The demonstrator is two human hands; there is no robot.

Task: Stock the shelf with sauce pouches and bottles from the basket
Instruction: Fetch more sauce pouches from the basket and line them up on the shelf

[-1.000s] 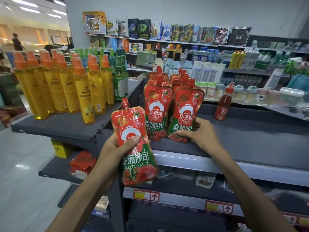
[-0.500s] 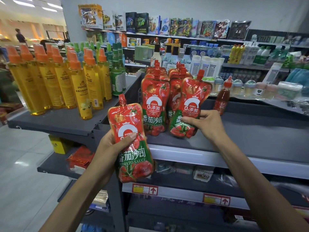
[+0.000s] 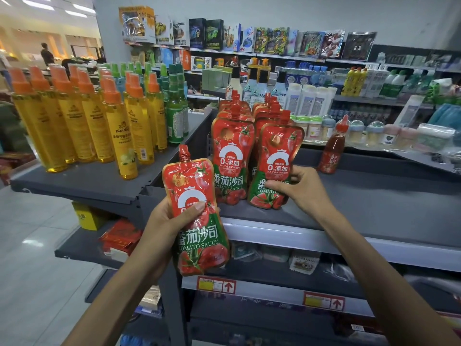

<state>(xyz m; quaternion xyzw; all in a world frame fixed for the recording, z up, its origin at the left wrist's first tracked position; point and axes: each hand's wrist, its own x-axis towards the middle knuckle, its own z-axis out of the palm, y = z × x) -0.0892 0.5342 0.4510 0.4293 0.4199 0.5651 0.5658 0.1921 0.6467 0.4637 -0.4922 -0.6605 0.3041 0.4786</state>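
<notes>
My left hand (image 3: 172, 221) grips a red tomato sauce pouch (image 3: 199, 236) upright in front of the grey shelf's (image 3: 374, 203) front edge, thumb across its label. My right hand (image 3: 299, 188) holds the lower part of a second tomato sauce pouch (image 3: 277, 156), which stands on the shelf at the front of the right row. Beside it stands the left row of the same pouches (image 3: 230, 151), several deep. A small red sauce bottle (image 3: 333, 151) stands alone further right on the shelf. The basket is not in view.
Yellow spray bottles with orange caps (image 3: 87, 121) and green bottles (image 3: 175, 111) fill the neighbouring shelf on the left. A lower shelf (image 3: 287, 260) holds small packets. Stocked shelves (image 3: 349, 78) line the back wall. White floor (image 3: 32, 245) lies at left.
The right-hand pouch has gone from tilted to nearly upright at the front of the right row. My left hand has kept its pouch in about the same place.
</notes>
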